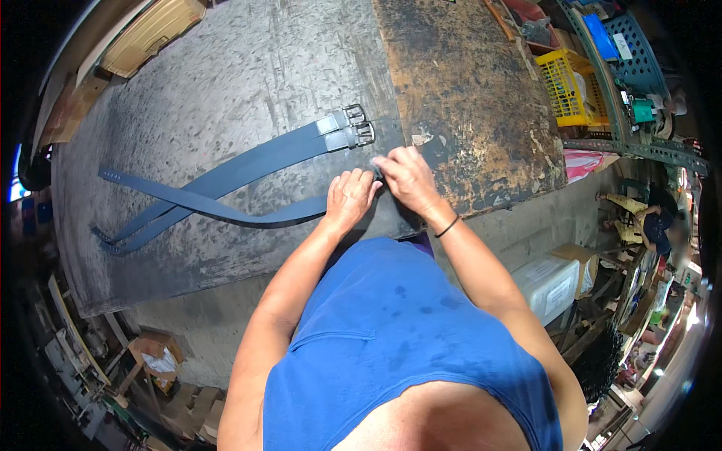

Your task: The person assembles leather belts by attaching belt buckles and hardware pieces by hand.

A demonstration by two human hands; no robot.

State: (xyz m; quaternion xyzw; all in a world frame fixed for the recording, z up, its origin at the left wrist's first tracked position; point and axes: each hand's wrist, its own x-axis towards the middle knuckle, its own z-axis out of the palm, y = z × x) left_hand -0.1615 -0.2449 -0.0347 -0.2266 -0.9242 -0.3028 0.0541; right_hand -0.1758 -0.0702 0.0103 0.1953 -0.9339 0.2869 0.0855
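Nearest, with clock positions taken from the hands: the left hand (350, 197), its fingers bent and close together, presses on and grips the near end of a dark-blue belt (282, 216). The right hand (406, 177) is narrowed to a pinch beside a small dark piece (377, 174) at that end; whether it grips the piece cannot be told. This belt runs toward 9 o'clock, where its punched tip lies on the desk (256, 75) after crossing two matching belts (256, 166). Those lie side by side, tails between 8 and 9 o'clock, metal buckles (365, 134) just beyond the hands near 12. Judged by these fitted buckles, two belts appear complete at the buckle end; the held belt seems in work there, its fitting largely hidden, so what remains cannot be read exactly. Farther off stand a white lidded bin (547, 289) at 4 o'clock, a yellow slotted basket (562, 90) at 2, and a cardboard carton (154, 36) at 10.
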